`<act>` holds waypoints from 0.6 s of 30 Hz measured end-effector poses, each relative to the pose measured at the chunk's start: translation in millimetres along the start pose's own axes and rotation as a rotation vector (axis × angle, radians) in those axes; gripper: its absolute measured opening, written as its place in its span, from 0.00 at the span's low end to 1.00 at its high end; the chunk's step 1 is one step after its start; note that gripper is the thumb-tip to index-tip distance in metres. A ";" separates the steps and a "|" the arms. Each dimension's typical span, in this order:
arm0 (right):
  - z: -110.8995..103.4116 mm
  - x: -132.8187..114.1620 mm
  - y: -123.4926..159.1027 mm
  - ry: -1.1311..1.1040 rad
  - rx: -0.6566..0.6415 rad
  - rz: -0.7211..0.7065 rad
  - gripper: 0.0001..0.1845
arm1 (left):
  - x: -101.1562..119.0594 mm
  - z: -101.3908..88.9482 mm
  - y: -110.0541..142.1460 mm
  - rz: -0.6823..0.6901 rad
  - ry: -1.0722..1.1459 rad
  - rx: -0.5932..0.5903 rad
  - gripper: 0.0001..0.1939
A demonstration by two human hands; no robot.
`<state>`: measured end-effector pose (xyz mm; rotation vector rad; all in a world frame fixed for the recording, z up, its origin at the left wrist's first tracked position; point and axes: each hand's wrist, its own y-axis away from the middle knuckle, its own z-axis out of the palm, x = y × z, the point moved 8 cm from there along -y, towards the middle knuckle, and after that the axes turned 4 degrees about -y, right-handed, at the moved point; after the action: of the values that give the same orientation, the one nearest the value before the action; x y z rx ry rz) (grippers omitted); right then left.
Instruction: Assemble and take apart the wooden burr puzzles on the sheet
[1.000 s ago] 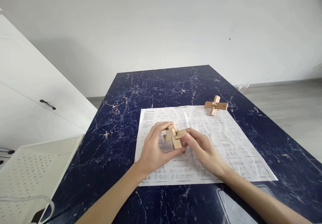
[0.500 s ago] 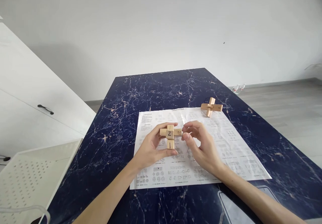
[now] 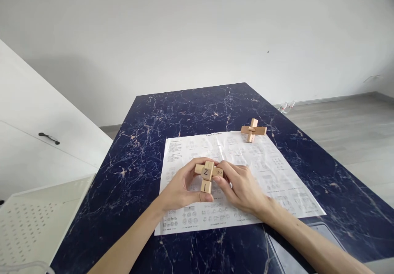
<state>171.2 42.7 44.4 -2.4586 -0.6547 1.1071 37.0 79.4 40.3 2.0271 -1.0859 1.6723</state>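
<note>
Between my hands is a wooden burr puzzle (image 3: pixel 207 173) of interlocked light blocks with handwritten marks such as "Z", "3" and a stroke on their ends. My left hand (image 3: pixel 181 186) is closed around it from the left, thumb below and fingers behind. My right hand (image 3: pixel 241 186) pinches the block marked 3 on its right side. Both hands are above a printed paper sheet (image 3: pixel 292 192) with rows of small diagrams. A second wooden piece (image 3: pixel 253 130), cross-shaped and made of joined blocks, rests at the sheet's far right edge.
The sheet lies on a dark blue marbled table (image 3: pixel 184 110). A flat, pale, dark-rimmed object (image 3: pixel 295 249) lies by my right forearm. A white cabinet (image 3: pixel 37 114) and a perforated white surface (image 3: pixel 24 220) stand left. Clear plastic items (image 3: pixel 286 107) show beyond the right table edge.
My right hand has moved left and closed on the block marked 3. The held puzzle sits slightly lower and is turned a little. The view has shifted slightly.
</note>
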 end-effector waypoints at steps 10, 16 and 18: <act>2.0 2.3 0.6 -0.058 -0.036 0.043 0.17 | 1.0 0.3 2.0 0.005 0.010 0.028 0.36; 10.1 9.5 1.2 -0.296 -0.098 0.255 0.19 | -1.2 -1.7 1.8 -0.009 0.043 0.028 0.35; 12.1 10.8 2.2 -0.376 -0.095 0.305 0.21 | -2.3 -2.4 1.6 -0.010 0.031 0.033 0.36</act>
<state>168.7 48.4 29.4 -2.5090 -0.4483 1.7203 34.1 80.6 38.5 2.0168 -1.0429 1.7216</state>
